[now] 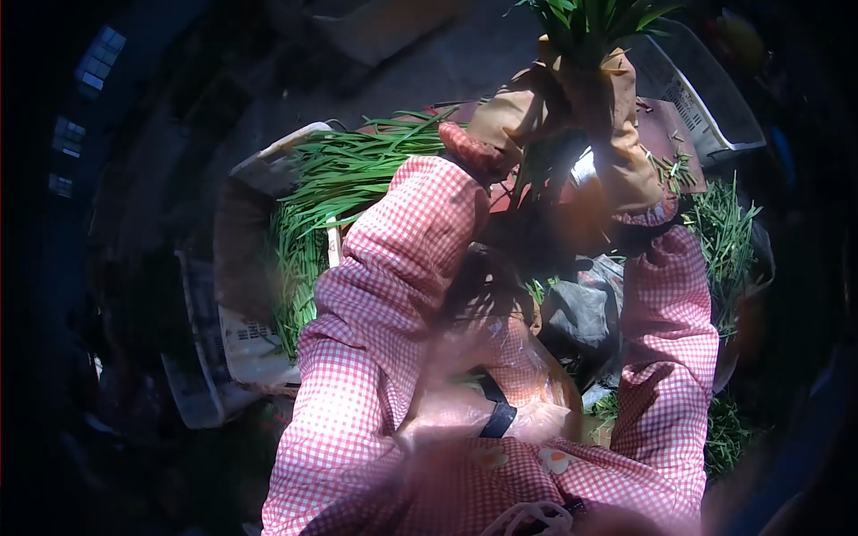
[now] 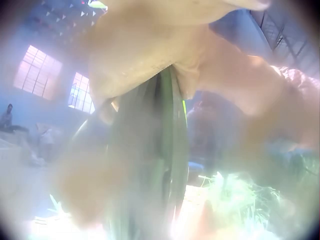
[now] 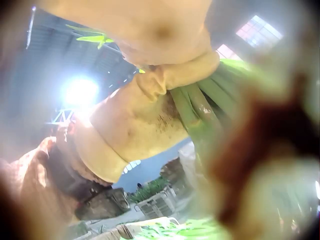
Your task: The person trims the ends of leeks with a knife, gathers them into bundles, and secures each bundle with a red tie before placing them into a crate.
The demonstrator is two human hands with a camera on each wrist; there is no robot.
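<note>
Both my hands wear tan gloves and grip one upright bunch of long green leaves (image 1: 585, 27) at the top of the head view. My left hand (image 1: 536, 94) and right hand (image 1: 615, 94) sit side by side around it. Leaf tips fan out above the gloves. In the left wrist view, the thick, flat stalks (image 2: 155, 150) hang below the gloves, close together. The right wrist view shows gloved fingers (image 3: 192, 70) wrapped round the stalks. The lower end is blurred there and shadowed in the head view.
On the left, a white plastic crate (image 1: 255, 348) holds a large heap of long green leaves (image 1: 349, 170). Cut stalk bits (image 1: 675, 170) lie on a reddish board (image 1: 657, 121). Loose greens (image 1: 724, 232) are piled at right, below another white crate (image 1: 715, 98). A grey plastic bag (image 1: 576, 313) lies between my arms.
</note>
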